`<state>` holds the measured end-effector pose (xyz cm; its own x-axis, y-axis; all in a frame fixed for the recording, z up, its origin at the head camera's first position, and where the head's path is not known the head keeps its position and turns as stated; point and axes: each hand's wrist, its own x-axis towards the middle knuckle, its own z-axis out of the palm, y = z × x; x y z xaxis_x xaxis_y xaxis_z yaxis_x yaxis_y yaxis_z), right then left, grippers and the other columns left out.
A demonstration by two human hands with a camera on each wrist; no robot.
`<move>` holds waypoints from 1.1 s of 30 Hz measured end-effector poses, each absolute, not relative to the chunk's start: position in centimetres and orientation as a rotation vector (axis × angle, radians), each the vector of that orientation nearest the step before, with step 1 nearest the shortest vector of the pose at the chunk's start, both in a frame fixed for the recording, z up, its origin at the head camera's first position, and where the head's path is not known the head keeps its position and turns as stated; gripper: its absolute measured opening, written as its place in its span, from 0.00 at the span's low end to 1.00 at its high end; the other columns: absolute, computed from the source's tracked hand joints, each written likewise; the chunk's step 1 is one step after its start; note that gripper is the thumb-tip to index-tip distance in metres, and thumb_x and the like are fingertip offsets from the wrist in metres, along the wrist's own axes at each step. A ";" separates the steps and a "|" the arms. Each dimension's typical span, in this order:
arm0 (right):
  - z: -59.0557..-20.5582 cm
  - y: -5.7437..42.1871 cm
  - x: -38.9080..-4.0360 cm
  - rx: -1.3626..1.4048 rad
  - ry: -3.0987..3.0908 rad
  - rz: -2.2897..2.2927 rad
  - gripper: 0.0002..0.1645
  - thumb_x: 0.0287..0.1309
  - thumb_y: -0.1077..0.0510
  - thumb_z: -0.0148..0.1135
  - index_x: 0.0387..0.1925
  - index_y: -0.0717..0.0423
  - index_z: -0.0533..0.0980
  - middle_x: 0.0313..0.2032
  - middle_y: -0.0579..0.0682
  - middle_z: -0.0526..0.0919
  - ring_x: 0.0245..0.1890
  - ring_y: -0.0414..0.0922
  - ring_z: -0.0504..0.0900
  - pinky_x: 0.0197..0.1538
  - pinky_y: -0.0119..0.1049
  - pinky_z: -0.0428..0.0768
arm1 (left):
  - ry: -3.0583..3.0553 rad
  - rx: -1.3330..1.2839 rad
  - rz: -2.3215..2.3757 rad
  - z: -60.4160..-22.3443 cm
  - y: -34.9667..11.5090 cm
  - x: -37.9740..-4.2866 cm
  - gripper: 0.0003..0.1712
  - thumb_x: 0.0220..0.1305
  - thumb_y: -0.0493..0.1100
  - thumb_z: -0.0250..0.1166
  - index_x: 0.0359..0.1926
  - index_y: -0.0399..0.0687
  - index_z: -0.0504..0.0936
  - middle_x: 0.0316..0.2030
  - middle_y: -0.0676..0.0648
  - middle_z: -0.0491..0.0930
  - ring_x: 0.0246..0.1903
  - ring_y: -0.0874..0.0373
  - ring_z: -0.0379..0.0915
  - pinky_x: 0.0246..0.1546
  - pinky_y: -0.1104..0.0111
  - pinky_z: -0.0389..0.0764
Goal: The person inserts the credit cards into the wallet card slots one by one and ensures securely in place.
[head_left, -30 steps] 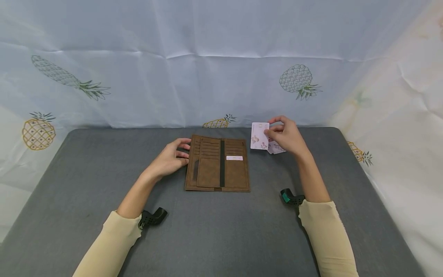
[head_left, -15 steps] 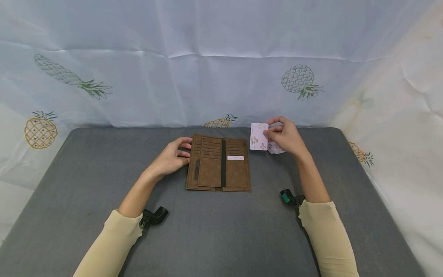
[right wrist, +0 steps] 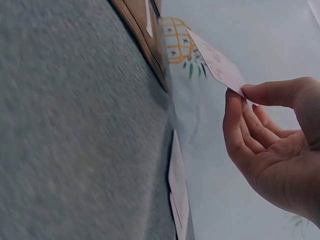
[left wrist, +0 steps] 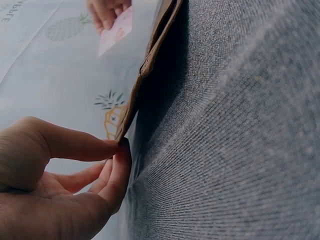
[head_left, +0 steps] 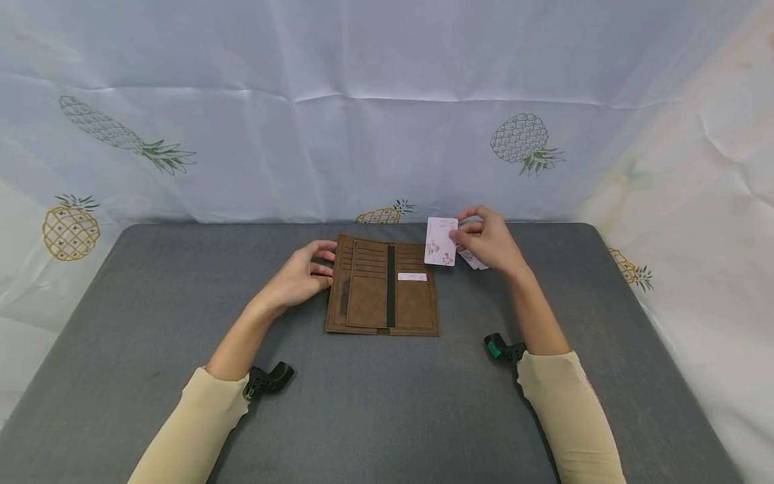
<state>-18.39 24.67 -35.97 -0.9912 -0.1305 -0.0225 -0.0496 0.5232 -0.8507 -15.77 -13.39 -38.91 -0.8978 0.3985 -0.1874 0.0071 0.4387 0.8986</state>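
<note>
Aloft over table [head_left: 387, 410], pink card [head_left: 441, 242] near wallet's [head_left: 370, 296] right edge.

Backdrop [head_left: 242, 154]: hung pale and creased, printed with pineapples [head_left: 519, 138]
Tabletop [head_left: 387, 417]: was grey, rounded at its far corners
Right-hand drape [head_left: 695, 222]: looked creamier, warmer

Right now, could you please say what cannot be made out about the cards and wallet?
Head: fine markings on the held card, too small.
Head: full faces of the loose cards, partly covered by the right hand.
Head: lower part of the slotted card, hidden by its pocket.
Left wrist: rest of the wallet, cut off at top.
</note>
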 end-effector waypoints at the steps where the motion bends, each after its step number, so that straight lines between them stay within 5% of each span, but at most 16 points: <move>1: -36.0 24.5 -18.4 -0.167 2.661 -1.493 0.24 0.75 0.61 0.65 0.65 0.68 0.71 0.47 0.71 0.90 0.36 0.51 0.91 0.47 0.44 0.91 | 2.324 0.345 1.448 -38.9 -13.4 -15.8 0.41 0.74 0.26 0.58 0.84 0.39 0.59 0.72 0.30 0.68 0.61 0.37 0.79 0.55 0.60 0.83; 33: -36.0 18.2 -18.6 -0.315 2.451 -1.711 0.18 0.73 0.66 0.65 0.59 0.66 0.73 0.45 0.71 0.91 0.42 0.71 0.91 0.55 0.60 0.89 | 2.301 0.334 1.447 -38.9 -13.3 -15.7 0.42 0.75 0.25 0.58 0.85 0.41 0.57 0.73 0.31 0.67 0.62 0.38 0.78 0.56 0.58 0.83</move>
<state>-18.59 18.17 -36.02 -0.9690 -0.2469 0.0083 -0.0929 0.3331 -0.9383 -15.74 -13.28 -38.85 -0.8913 0.4040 -0.2060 -0.0105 0.4358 0.9000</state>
